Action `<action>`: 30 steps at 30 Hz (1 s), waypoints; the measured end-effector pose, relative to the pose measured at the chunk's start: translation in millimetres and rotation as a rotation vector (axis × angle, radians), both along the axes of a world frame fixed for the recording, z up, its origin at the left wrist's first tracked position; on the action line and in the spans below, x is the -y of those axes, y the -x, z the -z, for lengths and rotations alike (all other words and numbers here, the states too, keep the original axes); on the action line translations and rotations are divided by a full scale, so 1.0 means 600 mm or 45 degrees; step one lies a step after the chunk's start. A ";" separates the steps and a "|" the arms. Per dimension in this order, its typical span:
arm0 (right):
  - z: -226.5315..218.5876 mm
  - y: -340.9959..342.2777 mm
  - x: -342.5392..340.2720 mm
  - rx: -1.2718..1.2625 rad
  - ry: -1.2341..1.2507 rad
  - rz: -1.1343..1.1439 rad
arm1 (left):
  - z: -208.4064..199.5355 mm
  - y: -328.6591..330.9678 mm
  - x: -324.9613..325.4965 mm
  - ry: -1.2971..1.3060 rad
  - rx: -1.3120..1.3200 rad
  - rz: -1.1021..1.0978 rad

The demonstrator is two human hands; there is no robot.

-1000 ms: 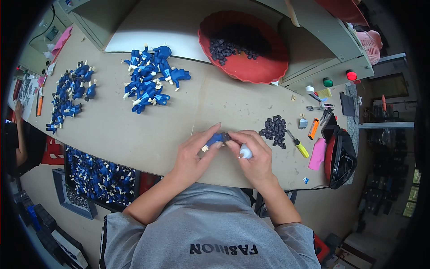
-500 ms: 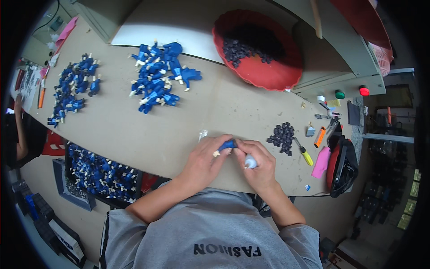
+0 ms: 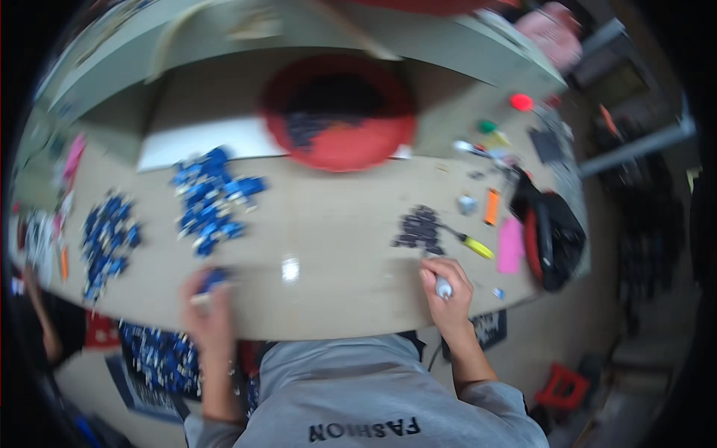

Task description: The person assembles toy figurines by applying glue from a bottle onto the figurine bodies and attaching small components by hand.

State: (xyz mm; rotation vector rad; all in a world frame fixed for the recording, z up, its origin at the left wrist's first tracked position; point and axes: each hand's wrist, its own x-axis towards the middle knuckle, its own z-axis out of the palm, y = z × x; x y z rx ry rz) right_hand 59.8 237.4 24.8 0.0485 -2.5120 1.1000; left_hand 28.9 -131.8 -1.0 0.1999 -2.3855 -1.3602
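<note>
My left hand (image 3: 209, 317), smeared by motion, is closed around a small blue figure piece (image 3: 213, 279) with cream-coloured ends. It is over the near left part of the table, just in front of a heap of similar blue pieces (image 3: 205, 201). On the right, my right hand (image 3: 450, 299) grips a small whitish bottle (image 3: 444, 287) against the palm. Its thumb and forefinger reach the near edge of a pile of small dark pieces (image 3: 418, 230); whether they pinch one of these cannot be made out.
A red scalloped basin (image 3: 358, 153) with many dark pieces stands at the back. Another blue heap (image 3: 110, 239) lies far left. Right of the dark pile are a yellow-handled tool (image 3: 478, 247), an orange cutter (image 3: 491, 207), a pink cloth (image 3: 511, 245) and a black bag (image 3: 556, 243).
My hands were together at the middle, both on the blue piece. They have parted: the left moved left with it, the right moved to the dark pile with the bottle. The view has shifted.
</note>
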 end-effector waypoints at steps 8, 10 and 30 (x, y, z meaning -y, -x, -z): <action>0.007 -0.040 -0.176 0.034 -0.506 0.500 | 0.050 0.084 0.257 0.606 -0.031 -0.407; 0.022 -0.038 -0.191 0.073 -0.473 0.499 | 0.051 0.095 0.244 0.914 -0.279 -0.505; -0.031 0.021 -0.252 -0.172 1.396 0.429 | -0.032 -0.008 -0.179 0.274 -0.181 0.540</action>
